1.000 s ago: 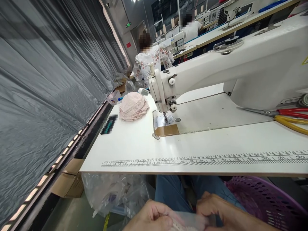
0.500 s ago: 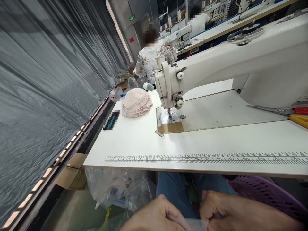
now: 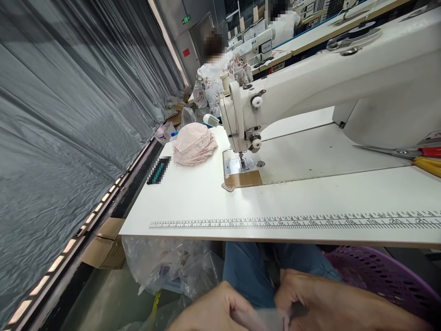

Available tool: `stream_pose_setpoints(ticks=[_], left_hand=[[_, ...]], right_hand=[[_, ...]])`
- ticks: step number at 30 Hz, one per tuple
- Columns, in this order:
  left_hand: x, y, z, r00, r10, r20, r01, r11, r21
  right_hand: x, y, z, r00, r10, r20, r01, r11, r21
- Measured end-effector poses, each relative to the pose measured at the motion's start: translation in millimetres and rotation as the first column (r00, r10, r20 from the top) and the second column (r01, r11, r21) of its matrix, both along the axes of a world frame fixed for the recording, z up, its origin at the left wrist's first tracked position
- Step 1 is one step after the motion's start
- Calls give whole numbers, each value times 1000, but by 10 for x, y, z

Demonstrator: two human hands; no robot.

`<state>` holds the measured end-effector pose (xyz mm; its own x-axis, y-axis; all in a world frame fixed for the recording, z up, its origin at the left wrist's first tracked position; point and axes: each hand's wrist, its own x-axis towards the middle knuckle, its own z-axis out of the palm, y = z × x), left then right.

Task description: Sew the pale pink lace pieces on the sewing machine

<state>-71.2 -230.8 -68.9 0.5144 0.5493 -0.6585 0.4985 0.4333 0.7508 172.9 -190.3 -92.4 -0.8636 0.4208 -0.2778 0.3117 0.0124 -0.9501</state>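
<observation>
- A cardboard box (image 3: 106, 250) sits below the near left corner of a white table (image 3: 186, 197).
- A dark, blurred object (image 3: 159, 171) lies along the table's left edge.
- A stack of pink cloth (image 3: 195, 146) rests by the far left corner.
- Below the near edge, a worker's left hand (image 3: 222, 305), fingers curled, clamps a pale sheet (image 3: 270, 317).
- The see-through sheet spans both hands over blue trousers (image 3: 246, 271), partly out of view.
- The right hand (image 3: 298, 299) pinches its other side, fingertips blurred.
- A sewing machine (image 3: 310, 87) stands above.
- A purple basket (image 3: 382, 280) sits beneath the near edge.
- Scissors (image 3: 406, 154) lie beside the machine.
</observation>
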Motion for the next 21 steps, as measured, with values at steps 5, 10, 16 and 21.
stream_pose_setpoints(ticks=[5, 10, 16, 21], left_hand=[[105, 33, -6, 998, -53, 33, 52, 997, 54], [78, 39, 43, 998, -31, 48, 31, 1000, -2], [-29, 10, -7, 999, -28, 23, 29, 999, -20], [88, -7, -64, 999, -30, 22, 29, 999, 30]], right_hand=[[89, 30, 35, 999, 43, 8, -43, 999, 27], [70, -13, -55, 999, 33, 2, -33, 999, -7], [-14, -27, -109, 1000, 1, -25, -1, 1000, -14], [-61, -14, -85, 999, 8, -45, -10, 999, -42]])
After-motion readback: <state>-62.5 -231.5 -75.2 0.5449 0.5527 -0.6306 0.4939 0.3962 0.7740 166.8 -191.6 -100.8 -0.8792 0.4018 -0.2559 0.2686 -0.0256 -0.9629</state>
